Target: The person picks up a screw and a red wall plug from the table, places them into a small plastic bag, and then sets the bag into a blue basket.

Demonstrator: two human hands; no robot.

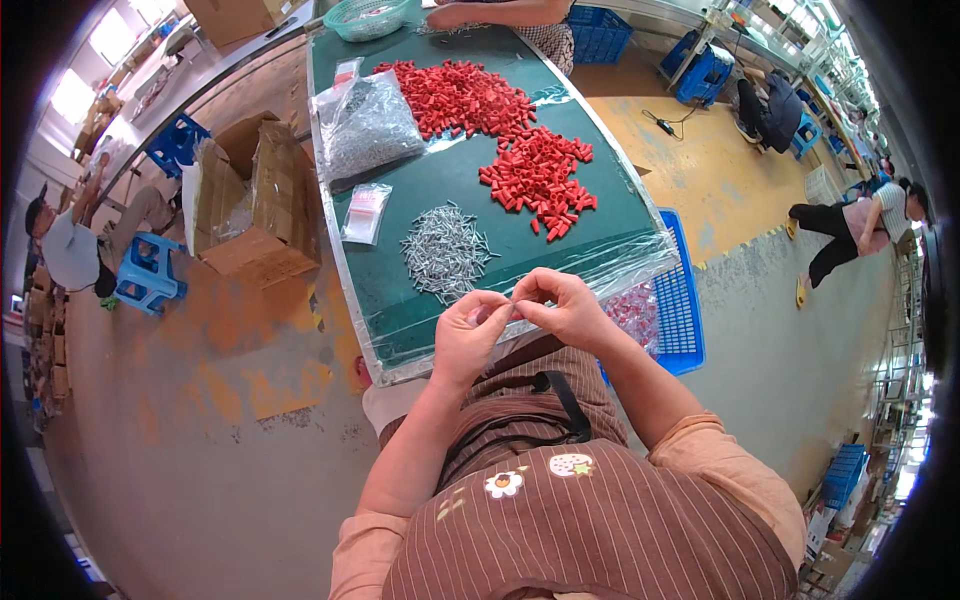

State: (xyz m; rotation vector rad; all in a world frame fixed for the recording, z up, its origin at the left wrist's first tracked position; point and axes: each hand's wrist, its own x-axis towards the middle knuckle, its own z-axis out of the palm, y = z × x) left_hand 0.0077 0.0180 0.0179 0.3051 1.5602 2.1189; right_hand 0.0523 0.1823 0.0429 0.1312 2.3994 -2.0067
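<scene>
My left hand (468, 338) and my right hand (568, 308) meet fingertip to fingertip over the table's near edge, both pinched closed. What they pinch is too small to make out; a bit of red shows beneath the fingers. Just beyond them lies a heap of silver screws (445, 250). Farther off are a small pile of red plastic plugs (540, 180) and a bigger red pile (455, 98). A flat stack of small clear bags (366, 213) lies left of the screws, below a large clear bag of grey screws (370, 130).
A blue basket (682, 290) holding small filled bags (635, 315) stands against the table's right side. To the left is an open cardboard box (255, 200) beside a blue stool (150, 270). Another person's arm (480, 14) reaches over the far end, near a green basket (366, 20).
</scene>
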